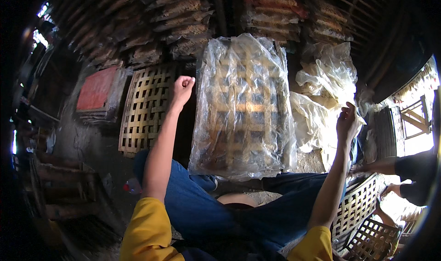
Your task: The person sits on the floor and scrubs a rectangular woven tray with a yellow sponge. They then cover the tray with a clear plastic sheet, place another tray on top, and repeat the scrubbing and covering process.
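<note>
Between my knees lies a woven bamboo rack (253, 107) with a sheet of clear, wrinkled plastic (206, 130) spread over it. My left hand (183, 90) is raised beside the rack's left edge, fingers curled into a loose fist and nothing visible in them. On the other side, my right hand (347, 123) hovers in front of a crumpled heap of translucent plastic sheets (310, 119). Its fingers are partly bent, and glare hides whether they touch the plastic.
Another woven bamboo rack (146, 106) leans at the left, near a red-topped stack (98, 88). Filled layers (182, 16) are piled at the back. At right are another person's arm (375, 166), a bamboo lattice tray (358, 202) and a darker one (373, 240).
</note>
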Tool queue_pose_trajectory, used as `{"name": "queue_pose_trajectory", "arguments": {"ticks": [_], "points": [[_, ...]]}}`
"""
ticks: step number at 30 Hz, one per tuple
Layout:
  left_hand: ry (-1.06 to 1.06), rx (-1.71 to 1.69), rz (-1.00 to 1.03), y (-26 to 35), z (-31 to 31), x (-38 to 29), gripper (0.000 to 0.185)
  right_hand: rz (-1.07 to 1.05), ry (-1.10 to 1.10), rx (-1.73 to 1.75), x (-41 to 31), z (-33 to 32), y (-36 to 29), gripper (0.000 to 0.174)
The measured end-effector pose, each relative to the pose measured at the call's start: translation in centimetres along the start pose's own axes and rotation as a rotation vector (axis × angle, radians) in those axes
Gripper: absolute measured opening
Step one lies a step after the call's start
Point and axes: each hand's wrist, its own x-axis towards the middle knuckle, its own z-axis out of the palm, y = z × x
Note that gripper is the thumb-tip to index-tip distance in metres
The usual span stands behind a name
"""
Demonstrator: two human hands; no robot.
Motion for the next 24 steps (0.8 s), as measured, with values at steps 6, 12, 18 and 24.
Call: {"name": "queue_pose_trajectory", "arguments": {"ticks": [6, 12, 18, 24], "points": [[-0.041, -0.434, 0.127, 13.9, -1.8, -7.3, 0.021, 0.444, -0.208, 1.096, -1.4, -2.3, -5.9, 0.040], [-0.178, -0.367, 0.298, 15.8, 1.4, -13.1, 0.020, 0.772, -0.612, 1.895, -5.6, -5.0, -17.1, 0.009], [-0.255, -0.383, 0.540, 20.0, 2.6, -16.0, 0.016, 0.691, -0.959, 1.849, -7.8, -5.8, -21.2, 0.019], [-0.241, -0.255, 0.731, 21.7, 0.7, -16.4, 0.030, 0.662, -1.237, 1.853, -8.1, -5.2, -22.5, 0.025]]}}
